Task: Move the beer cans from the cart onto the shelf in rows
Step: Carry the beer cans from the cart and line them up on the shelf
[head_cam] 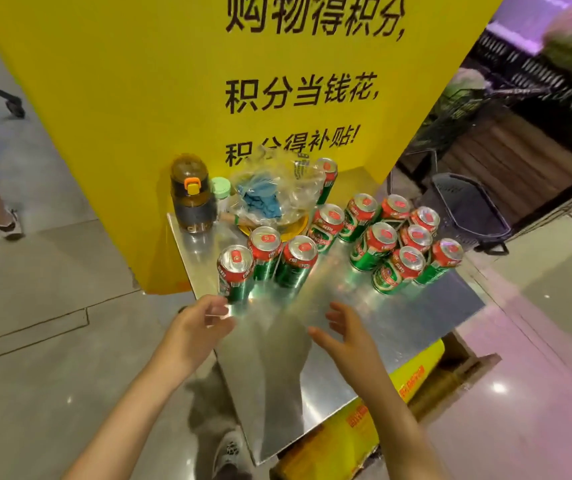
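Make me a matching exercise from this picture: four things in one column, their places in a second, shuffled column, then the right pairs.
Things:
1. brown translucent water bottle with orange clasp
2. crumpled clear plastic bag holding something blue
3. green beer can with red top nearest the left hand
4. dark plastic shopping basket

Places:
A. on the floor, right of the metal shelf
B. far left corner of the shelf
C. left front of the can group
D. middle back, against the yellow sign

Pairs: 1-B, 2-D, 3-C, 4-A

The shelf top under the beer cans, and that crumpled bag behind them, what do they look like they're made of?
The shelf top looks like bare brushed metal, probably steel: grey, with blurred can reflections. The bag looks like thin clear plastic film: see-through, creased and glinting.
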Available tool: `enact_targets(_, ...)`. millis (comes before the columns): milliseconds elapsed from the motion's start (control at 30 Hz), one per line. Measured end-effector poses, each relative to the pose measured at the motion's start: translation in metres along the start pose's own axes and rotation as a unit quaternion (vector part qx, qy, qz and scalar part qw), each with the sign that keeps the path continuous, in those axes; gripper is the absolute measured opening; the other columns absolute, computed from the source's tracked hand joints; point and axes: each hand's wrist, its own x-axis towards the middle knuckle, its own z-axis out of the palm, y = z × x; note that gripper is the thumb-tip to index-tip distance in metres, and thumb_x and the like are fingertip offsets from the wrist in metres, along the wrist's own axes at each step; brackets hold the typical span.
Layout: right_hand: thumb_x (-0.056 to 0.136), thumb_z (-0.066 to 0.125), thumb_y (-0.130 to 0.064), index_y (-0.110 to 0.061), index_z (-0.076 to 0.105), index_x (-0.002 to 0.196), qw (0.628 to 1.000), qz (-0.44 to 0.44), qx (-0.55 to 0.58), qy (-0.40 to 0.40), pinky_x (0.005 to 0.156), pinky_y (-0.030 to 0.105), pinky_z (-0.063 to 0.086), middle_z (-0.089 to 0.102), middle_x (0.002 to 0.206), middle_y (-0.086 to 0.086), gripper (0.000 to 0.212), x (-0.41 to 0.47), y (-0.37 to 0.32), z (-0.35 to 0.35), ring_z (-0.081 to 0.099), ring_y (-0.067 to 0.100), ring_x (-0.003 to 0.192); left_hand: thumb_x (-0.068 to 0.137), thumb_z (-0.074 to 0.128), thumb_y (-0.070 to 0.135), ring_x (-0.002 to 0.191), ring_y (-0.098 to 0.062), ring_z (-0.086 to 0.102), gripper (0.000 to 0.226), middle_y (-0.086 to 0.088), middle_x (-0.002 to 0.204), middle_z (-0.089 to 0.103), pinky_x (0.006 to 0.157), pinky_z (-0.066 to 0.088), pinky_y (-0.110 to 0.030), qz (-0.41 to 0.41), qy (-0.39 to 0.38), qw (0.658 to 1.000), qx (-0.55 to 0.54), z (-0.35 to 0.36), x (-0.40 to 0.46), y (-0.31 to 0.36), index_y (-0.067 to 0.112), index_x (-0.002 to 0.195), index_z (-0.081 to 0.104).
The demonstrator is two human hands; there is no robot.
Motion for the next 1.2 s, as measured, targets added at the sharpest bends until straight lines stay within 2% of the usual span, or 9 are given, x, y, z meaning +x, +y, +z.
enact_targets(133,0.082,0.072,-0.02,-0.017,0.032,0.14,0.999,0.023,0.036,-0.018,0.089,0.026,0.039,0.044,0.136,0.005,0.07,0.048,-0.001,0.011,0.045,0.019,0.121,0.081,0.071,0.013,0.103,-0.029,0.054,0.034,-0.005,0.104,0.055,0.081,0.042,-0.031,-0.051,0.053,0.995,0.062,0.012,0.032,-0.005,0.021,0.105,0.049)
enact_targets(333,0.075,0.078,-0.013,-0.015,0.03,0.141,0.998,0.01,0.06,-0.031,0.094,0.019,0.037,0.046,0.134,-0.008,0.082,0.109,-0.013,0.02,0.042,0.01,0.122,0.069,0.082,0.025,0.13,-0.02,0.039,0.096,-0.002,0.143,0.04,0.102,0.035,-0.031,-0.046,0.078,0.993,0.079,0.017,0.059,-0.007,0.012,0.146,0.026)
enact_targets(467,0.072,0.077,0.002,-0.021,0.034,0.13,0.995,-0.023,0.09,-0.033,0.073,-0.003,0.04,0.048,0.109,-0.025,0.076,0.131,-0.015,0.026,0.054,-0.017,0.094,0.061,0.087,0.014,0.12,-0.003,0.05,0.099,0.005,0.134,0.051,0.103,0.041,-0.024,0.005,0.056,0.998,0.022,0.023,0.083,-0.009,0.015,0.142,0.03)
enact_targets(600,0.069,0.078,0.004,-0.03,0.046,0.113,0.995,-0.044,0.082,-0.028,0.073,-0.002,0.041,0.056,0.106,-0.021,0.063,0.139,-0.01,0.031,0.055,-0.02,0.089,0.065,0.082,0.003,0.104,0.014,0.053,0.082,0.009,0.119,0.057,0.083,0.039,0.0,0.03,0.078,0.996,0.007,0.027,0.086,-0.009,0.02,0.133,0.039)
enact_targets(700,0.067,0.08,0.001,-0.029,0.049,0.112,0.995,-0.043,0.08,-0.03,0.072,-0.001,0.043,0.058,0.103,-0.021,0.063,0.14,-0.007,0.028,0.056,-0.021,0.087,0.058,0.088,0.017,0.113,-0.005,0.052,0.096,0.006,0.127,0.053,0.094,0.042,-0.016,0.023,0.106,0.993,0.043,0.023,0.086,-0.01,0.02,0.139,0.037)
enact_targets(800,0.064,0.082,-0.001,-0.025,0.052,0.114,0.995,-0.036,0.085,-0.028,0.071,0.001,0.045,0.061,0.102,-0.019,0.063,0.134,-0.003,0.023,0.057,-0.019,0.086,0.052,0.09,0.026,0.111,-0.013,0.054,0.086,0.007,0.121,0.054,0.096,0.048,-0.038,0.03,0.131,0.988,0.075,0.026,0.08,-0.007,0.029,0.127,0.048)
enact_targets(933,0.063,0.084,-0.003,-0.022,0.054,0.116,0.994,-0.025,0.097,-0.046,0.068,0.003,0.047,0.062,0.103,-0.016,0.063,0.116,0.005,0.013,0.06,-0.013,0.086,0.046,0.089,0.035,0.105,-0.013,0.058,0.077,0.007,0.114,0.06,0.092,0.05,-0.04,0.021,0.152,0.987,0.043,0.033,0.06,-0.007,0.035,0.114,0.054)
enact_targets(1033,0.062,0.084,-0.003,-0.023,0.057,0.117,0.991,-0.03,0.113,-0.058,0.071,0.009,0.05,0.066,0.108,-0.009,0.064,0.1,0.009,0.002,0.062,-0.001,0.093,0.042,0.086,0.045,0.099,-0.005,0.061,0.08,0.007,0.111,0.064,0.089,0.052,-0.03,0.018,0.159,0.987,0.005,0.038,0.036,-0.003,0.031,0.115,0.057)
enact_targets(1200,0.056,0.086,-0.012,-0.02,0.059,0.114,0.98,-0.06,0.154,-0.112,0.072,0.012,0.051,0.069,0.106,-0.003,0.065,0.069,0.0,-0.014,0.065,0.008,0.096,0.058,0.088,0.012,0.084,0.013,0.06,0.064,0.015,0.1,0.065,0.072,0.046,-0.004,0.019,0.203,0.977,-0.06,0.043,-0.018,0.013,0.03,0.109,0.055)
